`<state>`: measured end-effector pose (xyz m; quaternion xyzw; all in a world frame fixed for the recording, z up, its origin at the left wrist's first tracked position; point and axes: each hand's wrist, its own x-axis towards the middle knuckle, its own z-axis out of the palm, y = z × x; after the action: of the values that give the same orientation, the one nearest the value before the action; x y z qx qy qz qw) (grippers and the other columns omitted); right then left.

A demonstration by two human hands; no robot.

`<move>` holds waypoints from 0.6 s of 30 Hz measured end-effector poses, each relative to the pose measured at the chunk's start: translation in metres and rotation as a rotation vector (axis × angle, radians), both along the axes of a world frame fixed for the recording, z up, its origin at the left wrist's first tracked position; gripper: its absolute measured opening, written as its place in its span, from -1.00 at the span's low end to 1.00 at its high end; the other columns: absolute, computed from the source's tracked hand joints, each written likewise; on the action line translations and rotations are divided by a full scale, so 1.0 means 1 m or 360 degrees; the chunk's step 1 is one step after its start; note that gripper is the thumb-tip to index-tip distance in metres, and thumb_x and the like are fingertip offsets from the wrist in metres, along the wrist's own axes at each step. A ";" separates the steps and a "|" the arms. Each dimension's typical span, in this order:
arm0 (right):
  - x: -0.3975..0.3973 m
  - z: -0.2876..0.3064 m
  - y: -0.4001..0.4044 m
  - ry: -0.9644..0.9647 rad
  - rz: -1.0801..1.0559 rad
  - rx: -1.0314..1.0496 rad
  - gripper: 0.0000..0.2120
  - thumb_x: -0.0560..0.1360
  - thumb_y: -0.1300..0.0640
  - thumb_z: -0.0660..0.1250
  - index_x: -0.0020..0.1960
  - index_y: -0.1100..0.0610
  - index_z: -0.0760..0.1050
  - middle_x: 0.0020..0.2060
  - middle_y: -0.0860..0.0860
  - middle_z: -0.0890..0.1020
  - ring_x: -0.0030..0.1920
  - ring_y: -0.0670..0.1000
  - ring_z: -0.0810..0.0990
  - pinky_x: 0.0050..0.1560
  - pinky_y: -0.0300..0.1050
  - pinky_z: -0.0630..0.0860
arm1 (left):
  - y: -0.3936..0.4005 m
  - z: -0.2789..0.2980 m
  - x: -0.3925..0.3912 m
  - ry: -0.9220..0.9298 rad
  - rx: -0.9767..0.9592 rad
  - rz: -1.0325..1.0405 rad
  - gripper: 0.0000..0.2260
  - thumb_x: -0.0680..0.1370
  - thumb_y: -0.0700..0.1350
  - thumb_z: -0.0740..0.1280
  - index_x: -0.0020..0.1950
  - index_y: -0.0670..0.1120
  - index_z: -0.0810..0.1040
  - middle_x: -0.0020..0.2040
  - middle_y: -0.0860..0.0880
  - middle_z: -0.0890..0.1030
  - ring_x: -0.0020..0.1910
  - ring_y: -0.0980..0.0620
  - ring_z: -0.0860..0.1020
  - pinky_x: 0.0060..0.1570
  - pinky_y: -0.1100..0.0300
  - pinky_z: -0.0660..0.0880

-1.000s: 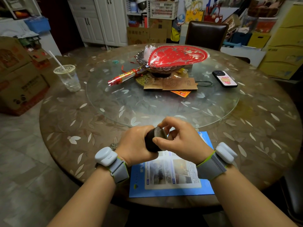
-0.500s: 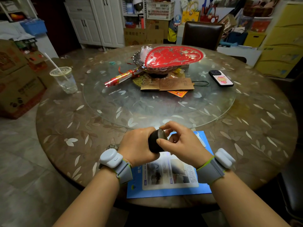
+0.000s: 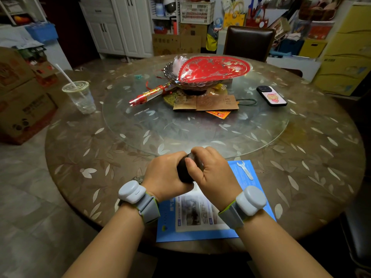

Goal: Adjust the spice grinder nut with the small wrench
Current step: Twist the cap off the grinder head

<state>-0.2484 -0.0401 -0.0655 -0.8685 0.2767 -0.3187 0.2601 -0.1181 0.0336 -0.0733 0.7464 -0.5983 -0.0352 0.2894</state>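
Observation:
A dark, round spice grinder (image 3: 183, 171) is held above the blue leaflet (image 3: 200, 229) at the near edge of the table. My left hand (image 3: 163, 175) wraps around its body from the left. My right hand (image 3: 212, 173) closes over its top end, with the thumb across the front. The nut is hidden under my fingers. A small silver wrench (image 3: 245, 169) lies loose on the leaflet's far right corner, just right of my right hand, and neither hand touches it.
A glass turntable (image 3: 140, 135) fills the middle of the round table, carrying a glass bowl with a red paper cutting (image 3: 212, 70), brown envelopes (image 3: 206, 103) and a phone (image 3: 272, 96). A plastic cup with a straw (image 3: 80, 97) stands far left. A dark chair (image 3: 249, 42) sits behind the table.
My right hand has turned over the grinder's top, its fingers now folded down across it. The wrench beside it has come into view. The view itself has shifted slightly.

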 end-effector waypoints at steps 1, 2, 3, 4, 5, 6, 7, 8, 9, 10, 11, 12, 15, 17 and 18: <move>0.001 0.001 0.000 0.0015 0.0003 -0.0016 -0.53 0.49 -0.21 0.06 -0.05 0.18 0.49 -0.27 0.02 0.42 -0.23 0.00 0.37 -0.21 -0.27 0.22 | 0.000 0.000 0.001 0.0008 -0.0013 -0.0006 -0.75 0.20 0.07 0.37 -0.26 0.12 0.34 -0.35 0.07 0.51 -0.37 0.01 0.49 -0.41 0.13 0.47; 0.001 0.001 0.001 0.0026 0.0002 -0.0031 -0.52 0.49 -0.21 0.05 -0.05 0.18 0.49 -0.27 0.01 0.40 -0.24 0.00 0.36 -0.22 -0.28 0.20 | 0.001 -0.001 0.001 0.0009 -0.0027 -0.0011 -0.75 0.20 0.08 0.37 -0.26 0.13 0.33 -0.35 0.08 0.51 -0.37 0.02 0.48 -0.41 0.13 0.47; 0.002 0.001 0.002 0.0032 0.0000 -0.0039 -0.52 0.49 -0.21 0.05 -0.04 0.18 0.49 -0.26 0.00 0.39 -0.24 -0.01 0.35 -0.22 -0.29 0.19 | 0.001 -0.001 0.001 0.0006 -0.0034 -0.0013 -0.75 0.20 0.08 0.37 -0.26 0.14 0.33 -0.35 0.09 0.50 -0.37 0.03 0.48 -0.41 0.13 0.47; 0.002 0.001 0.002 0.0034 -0.0003 -0.0042 -0.51 0.49 -0.21 0.04 -0.04 0.19 0.49 -0.26 0.00 0.39 -0.24 -0.02 0.35 -0.22 -0.29 0.19 | 0.001 -0.001 0.001 0.0004 -0.0039 -0.0013 -0.75 0.21 0.08 0.37 -0.25 0.14 0.33 -0.35 0.10 0.50 -0.38 0.04 0.47 -0.41 0.13 0.47; 0.003 0.001 0.003 0.0037 -0.0007 -0.0043 -0.50 0.49 -0.21 0.04 -0.03 0.19 0.50 -0.26 0.01 0.40 -0.24 0.00 0.36 -0.22 -0.29 0.19 | 0.001 -0.001 0.001 0.0005 -0.0043 -0.0010 -0.75 0.21 0.08 0.37 -0.25 0.14 0.33 -0.35 0.10 0.51 -0.38 0.04 0.48 -0.41 0.13 0.48; 0.003 0.001 0.003 0.0042 -0.0012 -0.0044 -0.50 0.49 -0.21 0.03 -0.03 0.20 0.50 -0.25 0.02 0.41 -0.23 0.02 0.38 -0.22 -0.27 0.21 | 0.001 -0.001 0.000 0.0007 -0.0047 -0.0005 -0.75 0.21 0.08 0.38 -0.25 0.14 0.34 -0.35 0.09 0.52 -0.38 0.04 0.48 -0.41 0.13 0.49; 0.003 0.002 0.003 0.0051 -0.0015 -0.0044 -0.49 0.49 -0.21 0.03 -0.02 0.20 0.51 -0.25 0.03 0.41 -0.23 0.03 0.39 -0.21 -0.26 0.22 | 0.001 0.000 0.000 0.0007 -0.0050 0.0001 -0.76 0.22 0.07 0.39 -0.24 0.13 0.36 -0.34 0.09 0.53 -0.37 0.04 0.49 -0.40 0.12 0.50; 0.003 0.002 0.003 0.0059 -0.0015 -0.0044 -0.48 0.49 -0.21 0.02 -0.02 0.20 0.51 -0.24 0.03 0.41 -0.23 0.04 0.40 -0.22 -0.25 0.22 | 0.001 0.000 0.000 0.0006 -0.0051 0.0008 -0.76 0.22 0.07 0.40 -0.24 0.11 0.38 -0.33 0.08 0.54 -0.37 0.04 0.50 -0.40 0.11 0.51; 0.003 0.003 0.004 0.0070 -0.0012 -0.0047 -0.48 0.49 -0.21 0.01 -0.03 0.20 0.50 -0.25 0.03 0.41 -0.23 0.03 0.39 -0.22 -0.26 0.21 | 0.001 0.000 0.000 0.0008 -0.0051 0.0013 -0.76 0.22 0.07 0.40 -0.23 0.10 0.40 -0.32 0.08 0.55 -0.36 0.04 0.51 -0.39 0.10 0.52; 0.004 0.003 0.004 0.0082 -0.0009 -0.0051 -0.48 0.49 -0.21 0.00 -0.03 0.20 0.49 -0.25 0.03 0.40 -0.23 0.02 0.38 -0.22 -0.27 0.20 | 0.001 0.000 0.000 0.0014 -0.0051 0.0018 -0.76 0.22 0.07 0.40 -0.21 0.08 0.42 -0.32 0.07 0.56 -0.35 0.03 0.51 -0.38 0.09 0.52; 0.004 0.004 0.004 0.0089 -0.0008 -0.0057 -0.49 0.49 -0.21 -0.01 -0.04 0.19 0.49 -0.25 0.03 0.41 -0.23 0.02 0.37 -0.22 -0.27 0.19 | 0.001 0.000 0.000 0.0021 -0.0052 0.0022 -0.76 0.22 0.07 0.41 -0.20 0.06 0.44 -0.31 0.07 0.57 -0.35 0.03 0.52 -0.37 0.08 0.53; 0.004 0.005 0.004 0.0090 -0.0007 -0.0061 -0.49 0.49 -0.20 -0.01 -0.04 0.19 0.49 -0.24 0.04 0.41 -0.23 0.02 0.37 -0.22 -0.28 0.18 | 0.001 0.000 0.001 0.0025 -0.0055 0.0028 -0.75 0.22 0.07 0.41 -0.20 0.05 0.45 -0.31 0.06 0.57 -0.35 0.03 0.52 -0.37 0.07 0.53; 0.005 0.006 0.005 0.0077 0.0000 -0.0074 -0.48 0.49 -0.20 -0.01 -0.03 0.20 0.49 -0.25 0.04 0.41 -0.23 0.02 0.37 -0.23 -0.28 0.16 | 0.002 0.000 0.002 0.0035 -0.0063 0.0048 -0.74 0.22 0.07 0.41 -0.19 0.04 0.46 -0.31 0.05 0.58 -0.35 0.01 0.53 -0.36 0.06 0.53; 0.006 0.007 0.005 0.0078 0.0003 -0.0088 -0.47 0.48 -0.20 -0.01 -0.01 0.21 0.50 -0.24 0.03 0.40 -0.23 0.02 0.36 -0.23 -0.29 0.15 | 0.002 0.000 0.002 0.0040 -0.0061 0.0051 -0.74 0.22 0.08 0.42 -0.18 0.04 0.47 -0.31 0.06 0.59 -0.35 0.01 0.54 -0.36 0.05 0.54; 0.006 0.007 0.005 0.0077 0.0002 -0.0095 -0.46 0.48 -0.20 -0.01 0.00 0.21 0.51 -0.24 0.02 0.40 -0.23 0.02 0.36 -0.23 -0.29 0.15 | 0.002 0.000 0.002 0.0040 -0.0058 0.0050 -0.74 0.22 0.08 0.42 -0.18 0.05 0.47 -0.31 0.06 0.59 -0.34 0.02 0.54 -0.36 0.05 0.54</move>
<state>-0.2427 -0.0353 -0.0588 -0.8835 0.2726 -0.3055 0.2276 -0.1165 0.0356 -0.0728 0.7497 -0.5835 -0.0290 0.3110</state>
